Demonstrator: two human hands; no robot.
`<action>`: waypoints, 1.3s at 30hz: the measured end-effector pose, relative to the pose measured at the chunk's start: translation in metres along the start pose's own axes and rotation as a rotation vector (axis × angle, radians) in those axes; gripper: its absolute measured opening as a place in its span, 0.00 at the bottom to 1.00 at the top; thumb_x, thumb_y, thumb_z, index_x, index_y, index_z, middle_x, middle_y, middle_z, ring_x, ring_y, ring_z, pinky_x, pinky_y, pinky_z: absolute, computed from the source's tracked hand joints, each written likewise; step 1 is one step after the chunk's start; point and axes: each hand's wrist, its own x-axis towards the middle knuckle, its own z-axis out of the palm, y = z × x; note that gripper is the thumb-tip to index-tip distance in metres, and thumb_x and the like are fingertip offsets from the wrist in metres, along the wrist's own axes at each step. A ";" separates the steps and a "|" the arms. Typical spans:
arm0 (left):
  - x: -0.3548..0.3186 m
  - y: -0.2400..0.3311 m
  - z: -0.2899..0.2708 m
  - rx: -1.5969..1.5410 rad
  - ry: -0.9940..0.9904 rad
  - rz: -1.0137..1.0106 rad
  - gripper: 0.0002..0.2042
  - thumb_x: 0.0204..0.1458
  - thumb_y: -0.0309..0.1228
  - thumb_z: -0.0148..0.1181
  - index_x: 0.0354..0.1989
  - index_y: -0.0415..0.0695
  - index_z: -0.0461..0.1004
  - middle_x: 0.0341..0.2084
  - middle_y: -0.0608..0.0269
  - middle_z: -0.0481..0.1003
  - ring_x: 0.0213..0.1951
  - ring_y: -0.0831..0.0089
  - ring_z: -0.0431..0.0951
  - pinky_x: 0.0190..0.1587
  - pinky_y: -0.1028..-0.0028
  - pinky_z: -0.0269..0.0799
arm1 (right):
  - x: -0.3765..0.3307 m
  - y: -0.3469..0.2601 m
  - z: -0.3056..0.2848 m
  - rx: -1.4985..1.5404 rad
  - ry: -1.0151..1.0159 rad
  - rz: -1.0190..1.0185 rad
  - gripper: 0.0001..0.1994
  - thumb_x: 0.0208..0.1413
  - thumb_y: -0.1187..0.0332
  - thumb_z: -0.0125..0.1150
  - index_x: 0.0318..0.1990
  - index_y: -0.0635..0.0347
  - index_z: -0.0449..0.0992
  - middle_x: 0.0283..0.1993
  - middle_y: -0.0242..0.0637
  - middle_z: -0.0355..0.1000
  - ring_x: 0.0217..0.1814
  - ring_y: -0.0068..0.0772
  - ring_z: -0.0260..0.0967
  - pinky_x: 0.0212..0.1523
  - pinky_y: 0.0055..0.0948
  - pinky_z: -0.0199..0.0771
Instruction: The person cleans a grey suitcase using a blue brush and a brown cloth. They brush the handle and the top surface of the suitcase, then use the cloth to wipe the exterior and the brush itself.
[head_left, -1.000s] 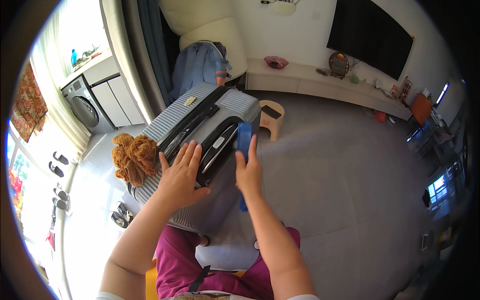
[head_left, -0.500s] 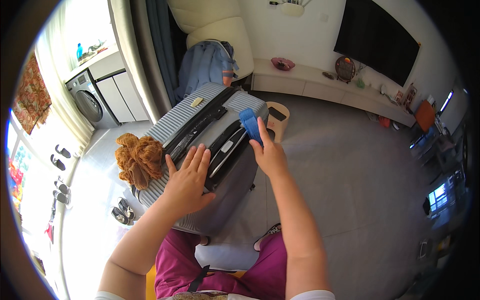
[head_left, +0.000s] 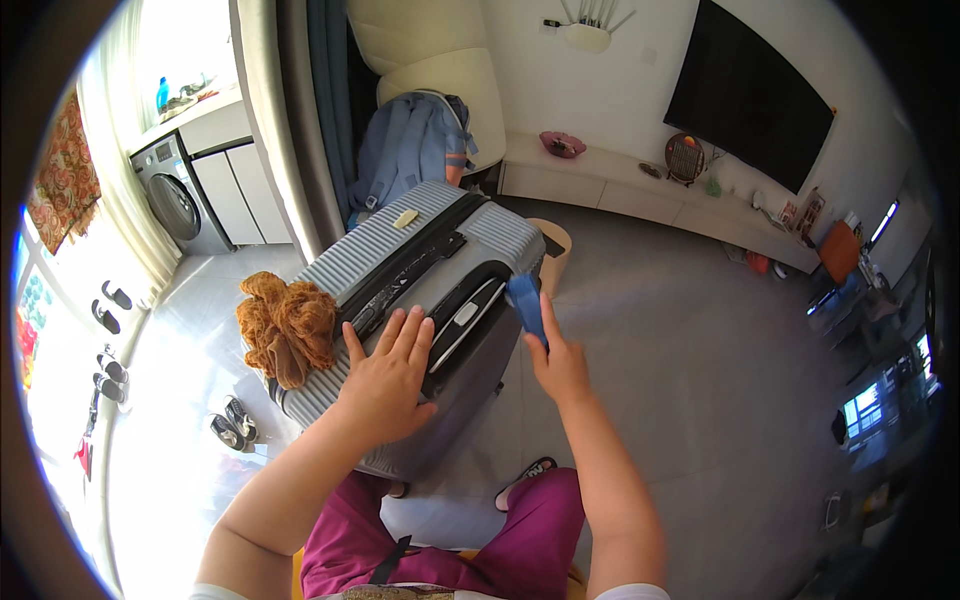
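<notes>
Magenta trousers (head_left: 545,515) — black strap (head_left: 392,560) at the waist, white sleeve ends (head_left: 632,592), dark-strapped sandal (head_left: 540,467)

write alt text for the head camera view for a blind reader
A person's left hand is spread on a grey suitcase while the right hand grips a blue item near its handle. Brown cloth lies bunched on top; a blue backpack and TV are beyond.

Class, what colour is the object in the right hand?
The object is blue, clearest in the head view.
</notes>
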 end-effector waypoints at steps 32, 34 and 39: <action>-0.003 -0.005 0.002 -0.014 -0.003 0.074 0.50 0.42 0.44 0.68 0.70 0.36 0.45 0.71 0.48 0.45 0.72 0.53 0.43 0.62 0.27 0.33 | 0.058 -0.015 -0.077 -0.351 -0.142 -0.255 0.31 0.58 0.58 0.60 0.68 0.34 0.58 0.26 0.41 0.75 0.23 0.46 0.73 0.25 0.40 0.74; -0.003 -0.005 0.000 -0.021 -0.013 0.090 0.50 0.42 0.43 0.68 0.70 0.36 0.45 0.71 0.49 0.45 0.72 0.53 0.43 0.62 0.27 0.32 | 0.066 -0.024 -0.073 -0.370 -0.234 -0.309 0.31 0.58 0.58 0.60 0.68 0.34 0.58 0.25 0.41 0.74 0.22 0.46 0.72 0.25 0.39 0.74; -0.006 -0.007 0.000 -0.039 0.018 0.104 0.51 0.40 0.42 0.69 0.70 0.36 0.45 0.71 0.48 0.45 0.72 0.53 0.44 0.62 0.27 0.32 | 0.034 -0.002 -0.070 -0.261 -0.287 -0.022 0.32 0.58 0.57 0.60 0.70 0.37 0.55 0.30 0.45 0.77 0.27 0.51 0.74 0.28 0.44 0.73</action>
